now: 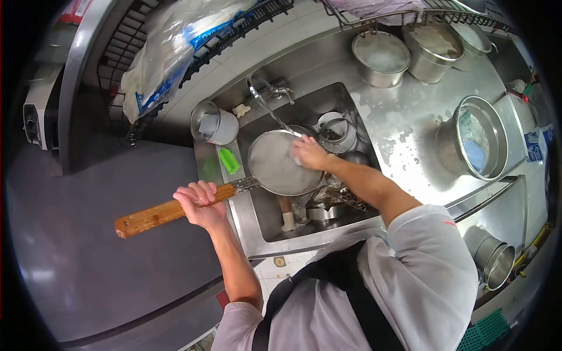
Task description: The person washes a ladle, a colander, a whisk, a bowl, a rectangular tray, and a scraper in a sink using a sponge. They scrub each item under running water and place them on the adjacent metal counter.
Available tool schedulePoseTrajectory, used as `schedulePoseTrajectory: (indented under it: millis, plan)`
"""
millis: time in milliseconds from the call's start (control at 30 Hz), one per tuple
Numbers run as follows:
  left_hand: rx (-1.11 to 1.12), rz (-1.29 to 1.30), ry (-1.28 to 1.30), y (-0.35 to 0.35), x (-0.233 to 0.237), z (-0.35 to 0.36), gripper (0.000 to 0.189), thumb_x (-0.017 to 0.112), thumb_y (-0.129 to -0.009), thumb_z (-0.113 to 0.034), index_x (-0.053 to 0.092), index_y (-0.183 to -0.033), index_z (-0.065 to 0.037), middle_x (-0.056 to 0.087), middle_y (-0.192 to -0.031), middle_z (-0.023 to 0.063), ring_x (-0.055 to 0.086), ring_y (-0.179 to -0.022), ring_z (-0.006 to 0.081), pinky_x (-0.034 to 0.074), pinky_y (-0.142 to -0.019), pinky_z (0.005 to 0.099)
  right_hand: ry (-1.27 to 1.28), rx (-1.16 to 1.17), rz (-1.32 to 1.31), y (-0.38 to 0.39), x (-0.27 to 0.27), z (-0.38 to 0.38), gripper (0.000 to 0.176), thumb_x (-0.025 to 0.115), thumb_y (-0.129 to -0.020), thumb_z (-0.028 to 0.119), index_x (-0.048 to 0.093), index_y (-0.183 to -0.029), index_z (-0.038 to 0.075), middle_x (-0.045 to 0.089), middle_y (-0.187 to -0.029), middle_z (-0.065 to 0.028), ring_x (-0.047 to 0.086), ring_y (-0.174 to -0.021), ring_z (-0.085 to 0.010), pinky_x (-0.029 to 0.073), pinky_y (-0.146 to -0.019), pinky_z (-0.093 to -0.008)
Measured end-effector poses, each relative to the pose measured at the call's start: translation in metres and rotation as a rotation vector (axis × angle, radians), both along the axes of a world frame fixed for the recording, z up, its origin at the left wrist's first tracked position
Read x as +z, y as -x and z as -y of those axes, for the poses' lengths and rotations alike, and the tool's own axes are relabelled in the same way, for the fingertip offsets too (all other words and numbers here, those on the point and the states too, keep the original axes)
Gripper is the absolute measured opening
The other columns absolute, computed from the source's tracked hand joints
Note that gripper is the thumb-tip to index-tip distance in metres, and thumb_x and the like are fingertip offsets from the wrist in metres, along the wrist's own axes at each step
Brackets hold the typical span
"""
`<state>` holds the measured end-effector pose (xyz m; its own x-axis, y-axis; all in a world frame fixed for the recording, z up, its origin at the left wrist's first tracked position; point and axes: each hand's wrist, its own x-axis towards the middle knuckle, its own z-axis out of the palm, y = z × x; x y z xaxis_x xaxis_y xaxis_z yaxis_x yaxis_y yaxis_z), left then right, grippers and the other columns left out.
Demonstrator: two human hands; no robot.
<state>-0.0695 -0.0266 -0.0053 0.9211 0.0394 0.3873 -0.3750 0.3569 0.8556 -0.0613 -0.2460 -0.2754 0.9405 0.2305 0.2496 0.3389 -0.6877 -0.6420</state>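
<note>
My left hand point(205, 206) is wrapped around the long wooden handle point(153, 217) of a round, fine-mesh strainer point(274, 167). The strainer is over the sink point(257, 225), below the faucet point(263, 96), and its greyish-white surface looks wet. My right hand point(310, 153) presses on the right part of this surface with its fingers curled. Whatever lies under those fingers, if anything, is hidden. Beneath and beside the strainer are metal utensils and a small pot point(325, 209). A white container point(338, 130) stands at the back of the sink.
A green scoop-like piece point(229, 161) and a metal pot point(214, 124) are on the sink's left ledge. Several steel pots, including one with foamy liquid point(381, 55), stand at the back right. A large steel basin point(475, 140) sits farther right. A wire rack point(234, 32) hangs above.
</note>
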Motion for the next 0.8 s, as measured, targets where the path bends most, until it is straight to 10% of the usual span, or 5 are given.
schedulePoseTrajectory:
  millis: [233,400,567,633,800]
  plan:
    - [-0.063,-0.09,0.012,0.002,0.017,0.002,0.048,0.042,-0.104,-0.046,0.036,-0.068,-0.015,0.03,-0.054,-0.002,0.026,-0.048,0.011,0.025,-0.052,0.0266,-0.242,0.451,0.338,0.021,-0.034,-0.022,0.021,0.065,-0.075,0.009,0.065,-0.095,0.015,0.058,-0.108,-0.0071,0.052,-0.1,-0.033,0.046,-0.084,-0.0456]
    - [-0.116,-0.033,-0.036,0.009,0.01,0.007,0.047,0.042,-0.104,-0.044,0.037,-0.068,-0.014,0.029,-0.054,-0.002,0.026,-0.047,0.011,0.024,-0.051,0.0261,0.009,-0.327,-0.02,0.004,-0.031,0.01,0.025,0.067,-0.078,0.012,0.065,-0.102,0.016,0.058,-0.107,-0.0095,0.053,-0.108,-0.0319,0.046,-0.088,-0.0452]
    - [0.179,-0.118,0.02,-0.011,0.003,0.02,0.048,0.051,-0.1,-0.045,0.038,-0.067,-0.013,0.03,-0.056,-0.0007,0.027,-0.049,0.0114,0.026,-0.052,0.0264,-0.838,0.282,-0.472,0.037,0.023,-0.061,0.039,0.074,-0.075,0.019,0.06,-0.11,0.009,0.056,-0.114,-0.0134,0.051,-0.112,-0.0389,0.042,-0.095,-0.0485]
    - [0.324,-0.165,0.008,-0.016,-0.005,0.019,0.049,0.059,-0.096,-0.046,0.04,-0.067,-0.012,0.034,-0.057,0.0005,0.03,-0.052,0.0115,0.029,-0.053,0.0265,-0.537,0.294,-0.228,0.055,0.053,-0.043,0.041,0.074,-0.076,0.02,0.059,-0.112,0.008,0.056,-0.115,-0.0147,0.052,-0.112,-0.0378,0.042,-0.096,-0.0461]
    - [-0.311,-0.134,-0.078,-0.02,0.007,0.001,0.053,0.055,-0.096,-0.053,0.041,-0.066,-0.012,0.038,-0.056,0.0012,0.038,-0.054,0.0147,0.035,-0.058,0.0324,-0.295,0.517,-0.195,0.022,0.043,0.012,0.041,0.081,-0.072,0.026,0.062,-0.101,0.003,0.064,-0.089,-0.0165,0.063,-0.091,-0.0364,0.049,-0.086,-0.0438]
